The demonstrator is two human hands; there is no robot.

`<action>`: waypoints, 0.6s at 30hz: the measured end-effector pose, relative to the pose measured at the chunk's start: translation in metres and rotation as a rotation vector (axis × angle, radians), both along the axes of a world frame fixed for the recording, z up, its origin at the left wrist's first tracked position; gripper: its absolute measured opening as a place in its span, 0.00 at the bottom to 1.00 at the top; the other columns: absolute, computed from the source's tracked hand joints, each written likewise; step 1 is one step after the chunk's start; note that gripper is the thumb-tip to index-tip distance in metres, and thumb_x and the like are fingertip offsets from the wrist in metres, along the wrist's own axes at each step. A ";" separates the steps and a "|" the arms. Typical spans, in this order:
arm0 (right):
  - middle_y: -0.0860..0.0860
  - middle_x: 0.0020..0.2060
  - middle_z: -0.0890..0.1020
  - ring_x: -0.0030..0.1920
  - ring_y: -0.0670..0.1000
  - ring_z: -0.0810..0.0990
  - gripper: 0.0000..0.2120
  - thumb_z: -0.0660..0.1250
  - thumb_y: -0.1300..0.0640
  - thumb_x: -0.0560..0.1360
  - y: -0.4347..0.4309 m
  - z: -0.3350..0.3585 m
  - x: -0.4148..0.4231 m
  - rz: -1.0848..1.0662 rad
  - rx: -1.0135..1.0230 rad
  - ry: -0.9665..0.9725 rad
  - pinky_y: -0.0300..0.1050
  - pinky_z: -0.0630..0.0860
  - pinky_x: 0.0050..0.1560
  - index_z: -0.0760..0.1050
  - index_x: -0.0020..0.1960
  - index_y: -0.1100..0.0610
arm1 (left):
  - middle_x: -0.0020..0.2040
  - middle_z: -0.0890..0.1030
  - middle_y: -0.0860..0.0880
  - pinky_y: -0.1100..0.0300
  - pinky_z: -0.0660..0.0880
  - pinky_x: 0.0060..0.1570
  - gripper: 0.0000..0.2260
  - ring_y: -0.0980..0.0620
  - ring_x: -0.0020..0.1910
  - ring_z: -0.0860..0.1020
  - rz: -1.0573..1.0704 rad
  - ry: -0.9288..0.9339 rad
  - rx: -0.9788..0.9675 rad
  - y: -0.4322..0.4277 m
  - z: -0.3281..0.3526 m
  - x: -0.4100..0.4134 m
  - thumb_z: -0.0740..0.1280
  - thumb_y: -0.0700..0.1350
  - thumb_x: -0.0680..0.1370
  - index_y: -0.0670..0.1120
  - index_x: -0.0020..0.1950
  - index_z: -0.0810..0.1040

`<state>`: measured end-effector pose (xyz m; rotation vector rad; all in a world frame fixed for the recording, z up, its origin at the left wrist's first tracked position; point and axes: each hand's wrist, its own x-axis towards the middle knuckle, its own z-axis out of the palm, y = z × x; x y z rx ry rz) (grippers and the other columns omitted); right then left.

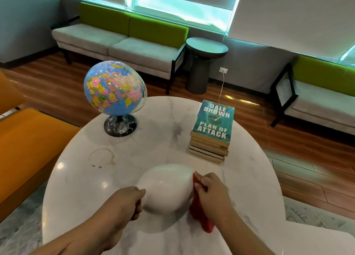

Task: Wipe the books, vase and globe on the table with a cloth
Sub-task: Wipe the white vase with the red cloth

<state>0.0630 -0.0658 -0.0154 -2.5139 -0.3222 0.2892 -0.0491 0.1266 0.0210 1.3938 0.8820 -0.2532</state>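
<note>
A smooth, matte white egg-shaped vase [167,189], slightly blurred, sits at the 6 o'clock edge of a round white marble table [153,149]. Its long axis runs from 8 o'clock, where the left hand [126,203] curls around its narrower end, towards 1 o'clock. The right hand [211,191] clutches a crumpled red cloth [199,214] against its 3 o'clock flank. A multicoloured globe on a black stand [113,87] stands at 11 o'clock and a stack of paperback books [213,128] at 1 o'clock

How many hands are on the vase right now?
2. The left hand grips the vase at its left end; the right hand holds the cloth against its right side.
</note>
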 end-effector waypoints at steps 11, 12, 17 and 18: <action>0.45 0.49 0.71 0.49 0.44 0.71 0.15 0.61 0.55 0.79 0.009 0.012 0.009 0.090 0.070 -0.006 0.29 0.61 0.51 0.76 0.65 0.50 | 0.31 0.69 0.46 0.56 0.63 0.37 0.12 0.49 0.33 0.65 -0.159 -0.019 0.224 -0.004 0.002 -0.001 0.59 0.38 0.80 0.42 0.36 0.68; 0.45 0.50 0.72 0.50 0.45 0.71 0.15 0.60 0.55 0.80 0.004 0.008 0.017 0.040 0.017 0.030 0.30 0.61 0.52 0.75 0.66 0.51 | 0.31 0.69 0.46 0.57 0.63 0.37 0.12 0.50 0.33 0.65 -0.169 -0.027 0.241 -0.004 0.002 -0.002 0.59 0.38 0.80 0.42 0.36 0.67; 0.41 0.47 0.71 0.41 0.44 0.75 0.10 0.58 0.54 0.81 0.016 0.028 -0.003 0.057 0.104 0.023 0.28 0.73 0.39 0.75 0.58 0.50 | 0.35 0.73 0.48 0.58 0.66 0.36 0.08 0.50 0.35 0.70 -0.257 -0.113 0.389 -0.011 0.005 -0.001 0.59 0.40 0.81 0.42 0.43 0.73; 0.40 0.46 0.70 0.39 0.44 0.76 0.10 0.59 0.54 0.80 0.024 0.037 -0.013 0.127 0.148 0.008 0.31 0.76 0.38 0.75 0.59 0.49 | 0.36 0.73 0.48 0.58 0.66 0.37 0.08 0.51 0.36 0.71 -0.278 -0.127 0.425 -0.012 0.006 0.000 0.60 0.41 0.81 0.43 0.42 0.72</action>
